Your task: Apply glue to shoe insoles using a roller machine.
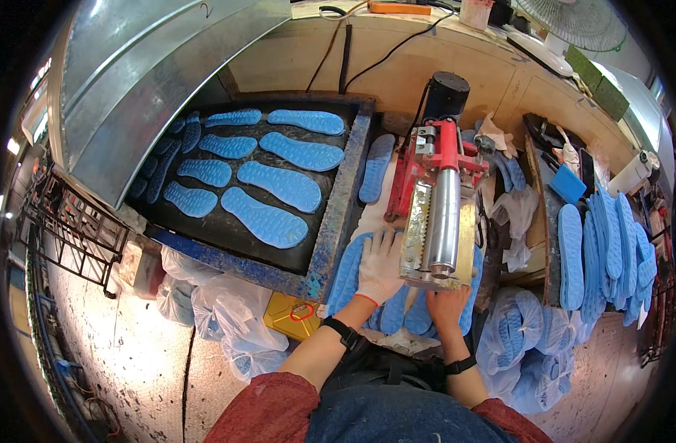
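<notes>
My left hand (380, 264), in a white knit glove, lies on blue textured insoles (345, 275), its fingers stretched toward the left side of a roller machine (446, 210). That machine has a shiny steel roller, a red frame and a black motor on top. At the front end of the roller is my bare right hand (447, 306), its fingers mostly hidden under the machine. Whether it grips anything does not show. More blue insoles lie side by side between my wrists, and a single insole (376, 168) rests left of the red frame.
On the left, a blue-rimmed conveyor bed (330, 221) carries several insoles (264, 218) out from under a metal hood (161, 66). At the right, stacked insoles (611, 244) hang over a bench edge. Plastic bags of insoles (526, 347) sit below, with a yellow can (285, 316) at left.
</notes>
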`<move>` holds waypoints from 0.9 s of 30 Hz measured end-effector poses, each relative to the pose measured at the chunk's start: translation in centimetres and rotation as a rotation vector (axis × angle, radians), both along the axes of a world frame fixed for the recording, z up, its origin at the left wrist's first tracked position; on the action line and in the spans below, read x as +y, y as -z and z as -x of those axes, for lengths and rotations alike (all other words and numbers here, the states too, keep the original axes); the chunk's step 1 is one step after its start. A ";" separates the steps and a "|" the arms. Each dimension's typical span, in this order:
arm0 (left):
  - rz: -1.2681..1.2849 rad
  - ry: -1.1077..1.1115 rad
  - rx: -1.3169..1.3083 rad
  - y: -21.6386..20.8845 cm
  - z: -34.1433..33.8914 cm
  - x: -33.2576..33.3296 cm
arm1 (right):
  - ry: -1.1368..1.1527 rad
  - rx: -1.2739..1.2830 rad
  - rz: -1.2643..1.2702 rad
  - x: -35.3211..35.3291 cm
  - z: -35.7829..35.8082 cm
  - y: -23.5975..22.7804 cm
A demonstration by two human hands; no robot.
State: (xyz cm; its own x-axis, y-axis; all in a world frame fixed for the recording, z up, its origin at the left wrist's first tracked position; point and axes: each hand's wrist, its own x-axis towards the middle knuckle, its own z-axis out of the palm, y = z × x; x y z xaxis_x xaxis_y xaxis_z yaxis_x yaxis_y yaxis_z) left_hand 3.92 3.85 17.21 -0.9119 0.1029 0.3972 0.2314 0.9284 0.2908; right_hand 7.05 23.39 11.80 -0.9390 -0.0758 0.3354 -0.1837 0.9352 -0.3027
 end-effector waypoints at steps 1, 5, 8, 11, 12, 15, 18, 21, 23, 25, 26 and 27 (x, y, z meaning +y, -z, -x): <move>0.001 0.000 -0.001 0.1 0.0 0.0 | 0.000 0.003 0.001 0.0 0.0 0.0; 0.017 -0.009 -0.076 0.0 0.1 0.2 | 0.013 -0.015 0.004 0.1 0.0 -0.2; 0.005 0.002 -0.056 -0.1 0.1 0.1 | 0.017 -0.012 -0.001 0.0 -0.1 -0.4; 0.027 0.001 -0.017 0.0 0.1 0.1 | 0.017 -0.040 -0.006 -0.2 -0.1 -0.8; 0.062 -0.009 -0.004 0.0 0.1 0.1 | 0.018 -0.053 0.007 -0.2 -0.1 -0.8; 0.047 -0.006 -0.021 -0.7 0.0 0.3 | 0.024 -0.052 0.011 -0.2 -0.1 -1.0; 0.055 -0.014 -0.010 -0.6 -0.1 0.2 | 0.018 -0.049 0.000 -0.2 -0.1 -1.0; 0.039 -0.002 -0.026 -1.0 0.0 0.3 | 0.020 -0.048 0.003 0.0 -0.1 -0.6; 0.035 -0.002 -0.020 -1.0 0.0 0.4 | 0.029 -0.037 0.008 0.0 -0.1 -0.5; 0.033 -0.003 -0.015 -1.0 -0.1 0.3 | 0.026 -0.034 0.027 -0.1 -0.1 -0.7; 0.030 0.001 0.006 -0.9 -0.1 0.3 | 0.029 -0.035 0.026 0.0 -0.1 -0.5; 0.027 0.004 0.026 -0.9 -0.1 0.3 | 0.038 -0.044 0.010 0.0 -0.1 -0.3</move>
